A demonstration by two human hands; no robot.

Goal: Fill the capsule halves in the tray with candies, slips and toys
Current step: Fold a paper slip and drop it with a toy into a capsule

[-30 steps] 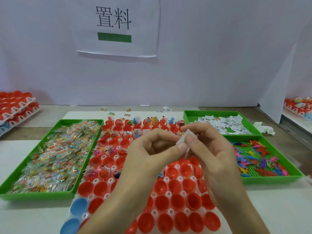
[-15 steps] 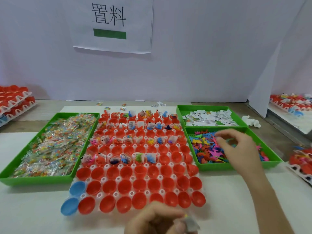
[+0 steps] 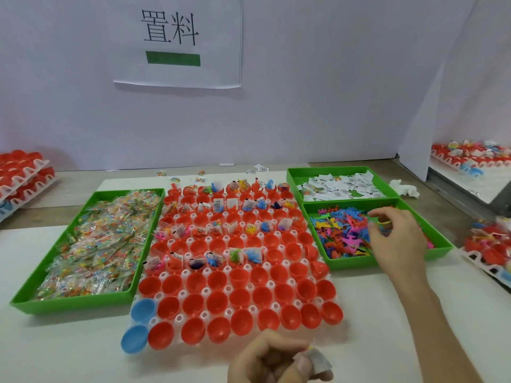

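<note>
My right fingers (image 3: 392,215) are curled down into the toy bin (image 3: 356,262), thumb and forefinger narrowed onto a yellow-green toy (image 3: 385,222) on top of the heap of coloured toys (image 3: 343,233). The right hand (image 3: 398,241) hangs over the bin's right half, arm reaching in from the near right.

Down at the bottom edge, my left hand (image 3: 271,357) is bunched up, fingers tucked in, thumb pressing a small white slip (image 3: 319,360) against them, with a speck of yellow beside it. That hand sits just in front of the tray (image 3: 204,292), near its front right part.

The tray is dead centre on the table, packed with red capsule halves (image 3: 218,330), plus two blue halves (image 3: 142,310) at the near left corner. Slips and little toys poke out of halves in the far rows and in the left part of one middle row.

Left of the tray, touching it, the green bin (image 3: 69,302) of wrapped candies (image 3: 102,239). Back right, the bin (image 3: 293,178) of loose slips (image 3: 340,186), right behind the toy bin.
</note>
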